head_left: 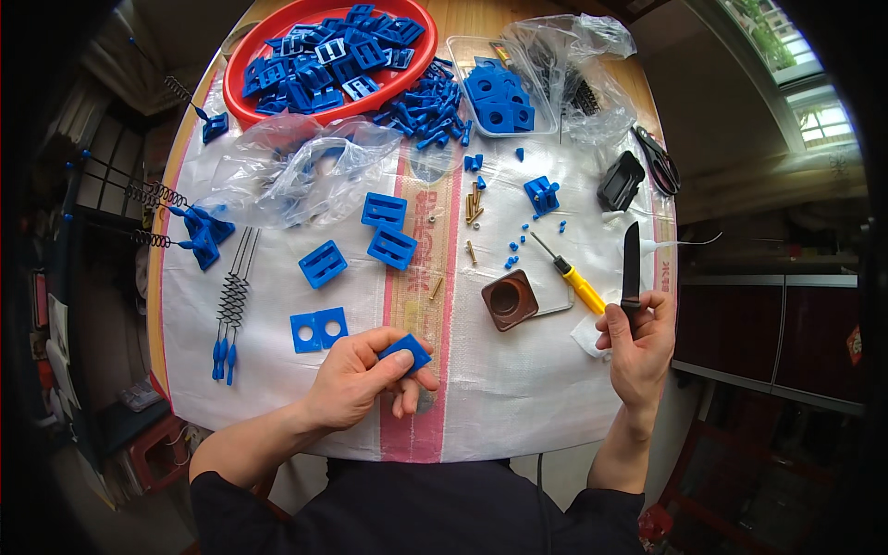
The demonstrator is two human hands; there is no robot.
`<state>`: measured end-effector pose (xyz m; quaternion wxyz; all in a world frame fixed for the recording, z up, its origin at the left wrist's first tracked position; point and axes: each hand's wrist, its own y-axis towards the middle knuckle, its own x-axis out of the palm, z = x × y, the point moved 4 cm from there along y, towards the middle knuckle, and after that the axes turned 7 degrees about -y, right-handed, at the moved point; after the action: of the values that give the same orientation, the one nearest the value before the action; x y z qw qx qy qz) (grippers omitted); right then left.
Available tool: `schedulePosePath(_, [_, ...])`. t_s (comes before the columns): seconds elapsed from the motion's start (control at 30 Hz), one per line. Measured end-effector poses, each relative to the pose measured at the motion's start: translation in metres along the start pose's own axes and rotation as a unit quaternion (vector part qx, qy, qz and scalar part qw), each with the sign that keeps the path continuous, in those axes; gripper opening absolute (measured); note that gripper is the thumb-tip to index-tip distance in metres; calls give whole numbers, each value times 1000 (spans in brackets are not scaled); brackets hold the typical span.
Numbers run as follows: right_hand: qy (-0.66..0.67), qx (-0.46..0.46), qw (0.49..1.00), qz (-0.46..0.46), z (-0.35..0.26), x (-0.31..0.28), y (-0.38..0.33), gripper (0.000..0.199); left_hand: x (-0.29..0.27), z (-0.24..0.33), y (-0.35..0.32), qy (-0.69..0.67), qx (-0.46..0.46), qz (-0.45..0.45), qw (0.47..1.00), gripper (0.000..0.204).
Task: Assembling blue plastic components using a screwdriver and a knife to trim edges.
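Observation:
Between thumb and fingers, my left hand [370, 375] pinches a small flat blue plastic piece [408, 352] above the table's near part. A black knife [632, 264] stands upright in my right hand [638, 347], blade up, its handle mostly hidden by my fingers. Just left of that hand lies a yellow-handled screwdriver [581, 285]. Beyond my left hand are a pair of blue square plates with round holes [318, 330] and blue slotted blocks [323, 265]. A brown square container with a round opening [510, 301] sits between my hands.
At the back stand a red basin [427, 69] heaped with blue parts and a clear tub [548, 118] of blue plates. Brass screws [474, 205] lie mid-table. Black springs with blue ends [228, 314] rest at left. Scissors [659, 162] and a black case [621, 181] lie at right.

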<state>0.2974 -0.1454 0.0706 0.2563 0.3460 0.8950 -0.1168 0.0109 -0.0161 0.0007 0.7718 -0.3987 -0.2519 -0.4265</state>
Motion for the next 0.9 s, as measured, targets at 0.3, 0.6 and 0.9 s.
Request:
schedulePosePath(0.3, [153,18,958,-244,-30,70,-33,41,4,6,2,-25,15,16,999,47])
schedulePosePath(0.6, [10,-30,964,-266,-37,92,-36,47,3,6,4,-130,-1,9,991,73])
schedulePosePath(0.9, [-87,-129,951,-269,-54,100,-40,47,0,1,5,-146,27,0,989,49])
